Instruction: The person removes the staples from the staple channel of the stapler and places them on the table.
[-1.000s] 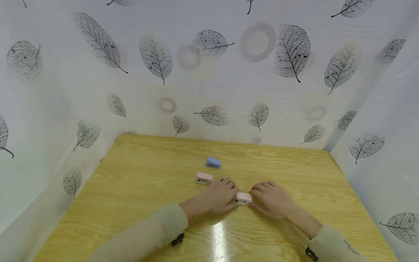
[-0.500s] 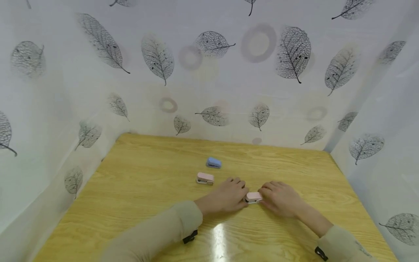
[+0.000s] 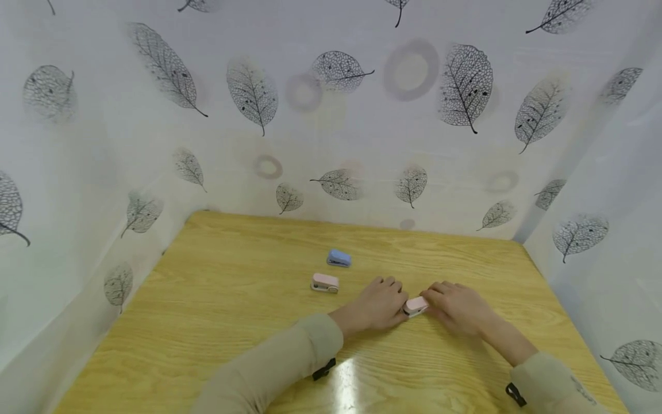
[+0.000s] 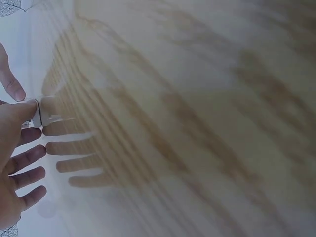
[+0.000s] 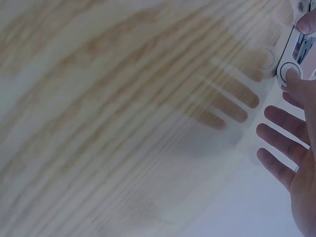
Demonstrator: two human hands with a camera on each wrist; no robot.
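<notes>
In the head view, the left hand (image 3: 374, 305) and the right hand (image 3: 457, 307) are pinching a small pink stapler (image 3: 416, 306) between them, one at each end. Its smooth, rounded top is running slantwise from grip to grip; I can't tell whether its base is touching the table (image 3: 233, 276), whose yellow wood grain is gleaming. Left of the grip and a little beyond, a second pink stapler (image 3: 325, 282) is lying on the table, and a blue stapler (image 3: 339, 258) is lying farther out. Behind everything, a pale sheet (image 3: 362, 126) printed with lacy leaves is hanging.

In the left wrist view, the thumb is pressing on the stapler's white end while the other fingers are spreading loosely below the grip. The glossy tabletop is mirroring them.

In the right wrist view, the thumb is pressing on the stapler's round, ring-marked end, and metal parts are showing just beside it. Three fingers are fanning out below the pinch, holding nothing.
</notes>
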